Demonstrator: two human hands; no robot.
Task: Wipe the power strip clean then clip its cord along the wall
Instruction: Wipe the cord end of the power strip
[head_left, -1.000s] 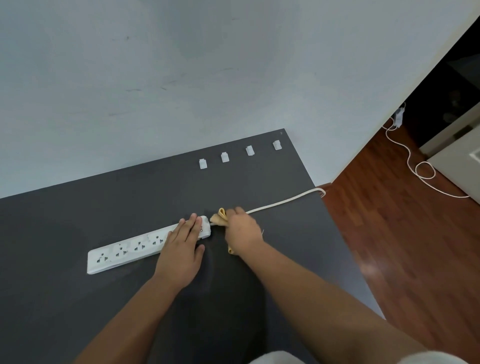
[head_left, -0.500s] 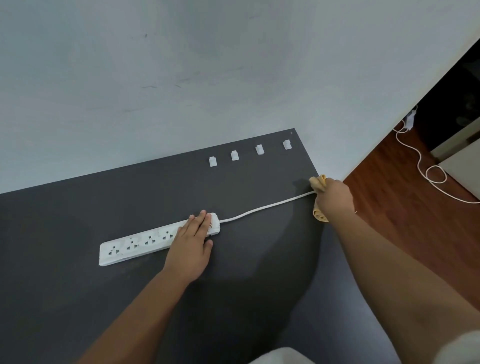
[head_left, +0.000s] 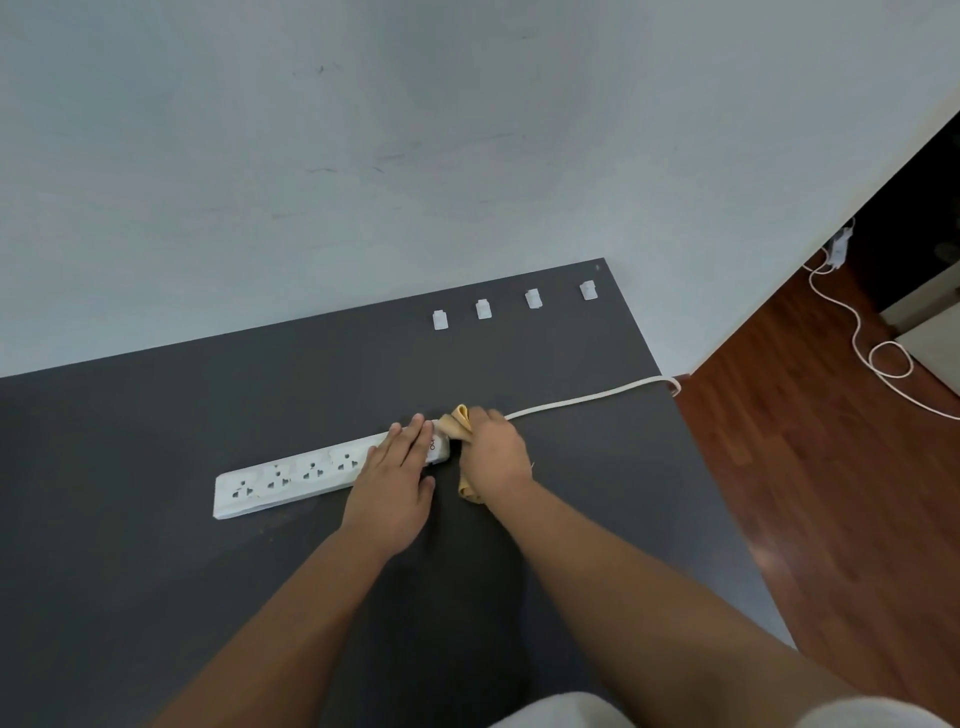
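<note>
Cord (head_left: 582, 401), limp and light, slides best pinched inside cloth (head_left: 460, 421) by right hand (head_left: 493, 452); left hand (head_left: 397, 467) fingers pressed flat on power strip (head_left: 291, 475).

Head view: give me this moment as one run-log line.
stage: wiping | left hand: flat on power strip | right hand: gripping yellow cloth at cord base | clips: empty
</note>
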